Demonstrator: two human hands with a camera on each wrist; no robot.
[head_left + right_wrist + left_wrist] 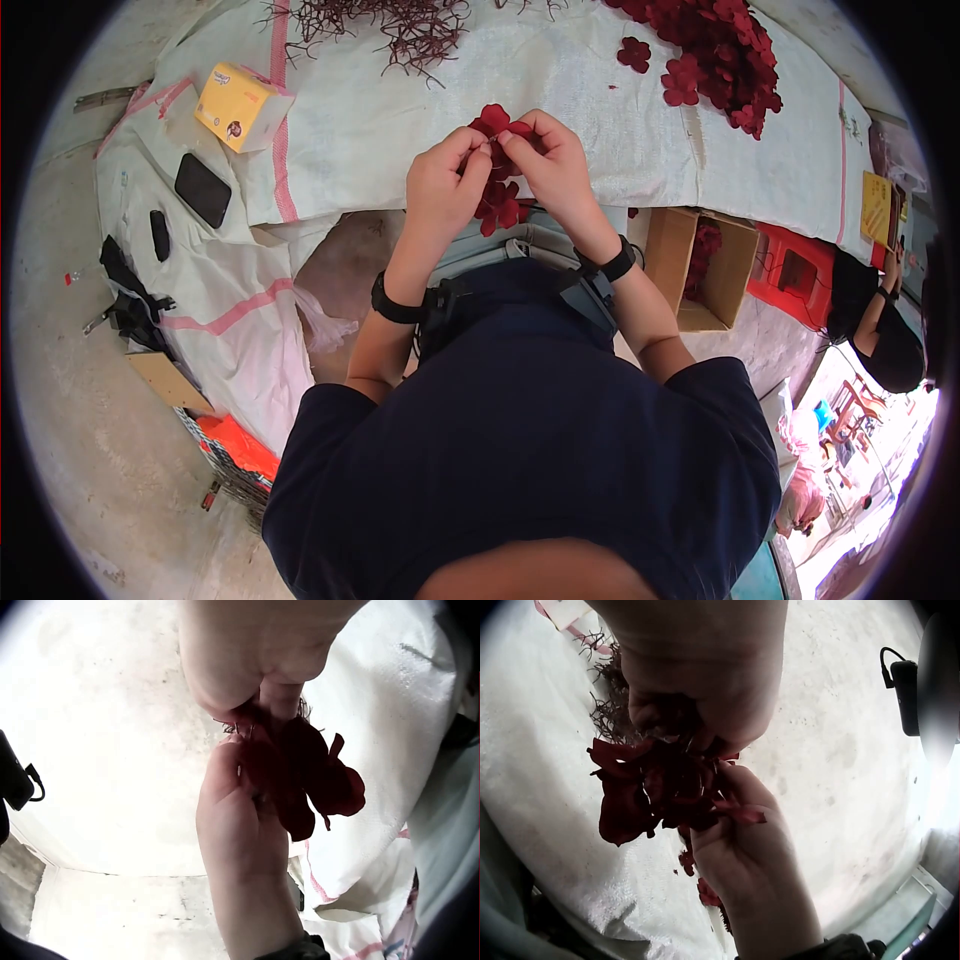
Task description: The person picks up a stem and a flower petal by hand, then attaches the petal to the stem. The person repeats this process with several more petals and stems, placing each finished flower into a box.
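Observation:
Over the near edge of the white woven cloth [600,170], both hands meet at a bunch of dark red artificial flowers [498,208]. My left hand [447,178] pinches it from the left with thumb and curled fingers. From the other side my right hand [553,168] pinches it too, thumb tips close together. Petals [626,810] spread below the fingers in the left wrist view. The right wrist view shows blossoms [337,787] hanging beside the hands, with thin stem ends between the fingertips. The fingers hide the middle of the bunch.
Wiry dark red stems [400,30] lie at the back, and a heap of red blossoms [720,60] at back right. A yellow box [238,105] and a phone [203,190] sit left. A cardboard box [728,265], red stool [812,250] and another person [890,345] are right.

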